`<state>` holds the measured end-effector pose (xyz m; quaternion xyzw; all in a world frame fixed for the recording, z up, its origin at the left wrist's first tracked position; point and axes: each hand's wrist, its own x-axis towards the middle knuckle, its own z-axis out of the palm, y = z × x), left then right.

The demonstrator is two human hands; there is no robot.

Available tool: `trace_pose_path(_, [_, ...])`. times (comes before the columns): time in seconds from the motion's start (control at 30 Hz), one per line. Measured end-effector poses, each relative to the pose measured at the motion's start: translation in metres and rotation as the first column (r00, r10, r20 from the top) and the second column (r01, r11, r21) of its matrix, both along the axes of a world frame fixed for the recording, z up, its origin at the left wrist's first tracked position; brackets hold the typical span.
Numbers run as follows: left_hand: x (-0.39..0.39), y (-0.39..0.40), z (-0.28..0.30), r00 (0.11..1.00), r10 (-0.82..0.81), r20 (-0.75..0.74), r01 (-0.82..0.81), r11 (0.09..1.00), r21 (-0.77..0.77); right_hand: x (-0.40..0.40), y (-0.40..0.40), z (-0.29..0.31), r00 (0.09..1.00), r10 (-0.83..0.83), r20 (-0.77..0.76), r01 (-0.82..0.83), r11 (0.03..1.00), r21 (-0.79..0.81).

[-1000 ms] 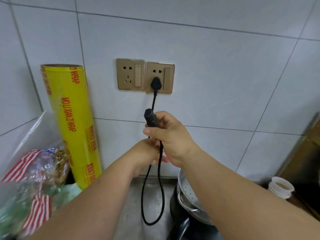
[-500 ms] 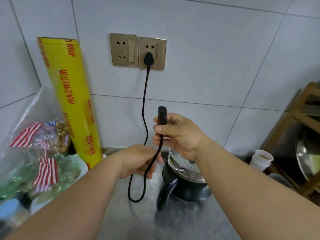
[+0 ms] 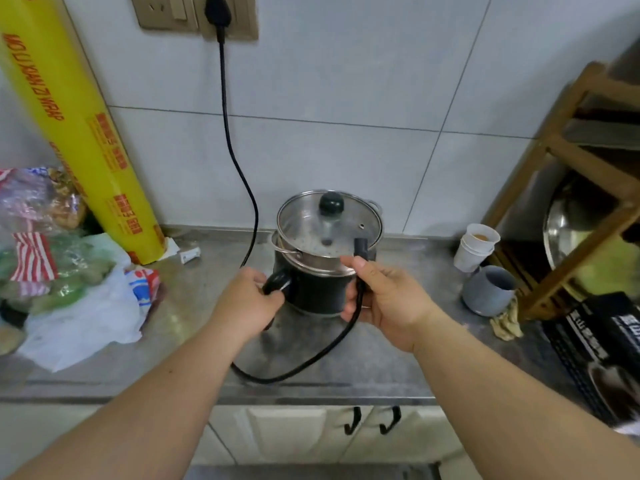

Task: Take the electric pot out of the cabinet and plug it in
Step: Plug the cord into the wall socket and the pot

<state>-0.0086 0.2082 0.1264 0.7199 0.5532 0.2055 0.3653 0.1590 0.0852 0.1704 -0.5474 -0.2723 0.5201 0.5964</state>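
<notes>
Yellow wrap roll (image 3: 74,133) leans beside plastic bags (image 3: 69,292).

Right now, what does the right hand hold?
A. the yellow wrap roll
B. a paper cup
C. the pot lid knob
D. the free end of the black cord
D: the right hand pinches the black cord just below its connector, beside the electric pot.

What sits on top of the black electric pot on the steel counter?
On the black electric pot sits a perforated steel steamer insert, covered by a glass lid with a black knob. The pot's interior below the insert is hidden.
</notes>
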Motion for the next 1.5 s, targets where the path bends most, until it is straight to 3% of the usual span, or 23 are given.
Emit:
trace_pose_path(0.07, [0.008, 0.002, -0.006, 0.999, 0.038, 0.019, -0.038, 0.999, -0.028, 0.013, -0.015, -0.015, 0.999, -0.042, 0.007, 0.043, 0.997, -0.071])
trace_pose_path(0.2, [0.026, 0.008, -0.011, 0.996, -0.025, -0.085, 0.024, 1.000, -0.016, 0.036, -0.031, -0.045, 0.983, -0.172, 0.058, 0.181, 0.947, -0.264])
trace_pose_path(0.3, [0.039, 0.012, -0.014, 0.996, -0.058, -0.072, 0.059, 0.998, 0.002, 0.051, -0.037, -0.065, 0.948, -0.155, 0.279, 0.258, 0.889, -0.379])
trace_pose_path(0.4, [0.047, 0.020, -0.016, 0.961, -0.053, -0.272, 0.073, 0.995, 0.063, 0.064, -0.035, -0.081, 0.782, 0.060, 0.620, 0.301, 0.835, -0.461])
trace_pose_path(0.47, [0.049, 0.024, -0.016, 0.937, -0.068, -0.344, 0.107, 0.990, 0.095, 0.064, -0.029, -0.088, 0.635, 0.253, 0.730, 0.285, 0.802, -0.525])
trace_pose_path(0.57, [0.052, 0.026, -0.016, 0.917, -0.087, -0.390, 0.152, 0.979, 0.139, 0.057, -0.013, -0.101, 0.562, 0.363, 0.743, 0.260, 0.775, -0.575])
trace_pose_path(0.73, [0.049, 0.023, -0.012, 0.886, -0.112, -0.450, 0.193, 0.971, 0.139, 0.043, 0.005, -0.122, 0.514, 0.325, 0.794, 0.273, 0.815, -0.510])
trace_pose_path(0.87, [0.048, 0.022, -0.010, 0.860, -0.132, -0.492, 0.227, 0.964, 0.137, 0.037, 0.007, -0.134, 0.546, 0.252, 0.799, 0.298, 0.833, -0.467])
trace_pose_path(1.03, [0.046, 0.026, -0.010, 0.855, -0.143, -0.498, 0.231, 0.966, 0.119, 0.046, 0.009, -0.135, 0.448, 0.326, 0.833, 0.230, 0.858, -0.459])
trace_pose_path(1.23, [0.045, 0.036, -0.008, 0.901, -0.167, -0.400, 0.185, 0.983, 0.006, 0.050, 0.015, -0.136, 0.427, 0.262, 0.865, 0.261, 0.881, -0.396])
trace_pose_path(1.5, [0.038, 0.046, -0.019, 0.927, -0.231, -0.295, 0.234, 0.972, -0.026, 0.053, 0.021, -0.142, 0.287, 0.281, 0.916, 0.223, 0.910, -0.349])
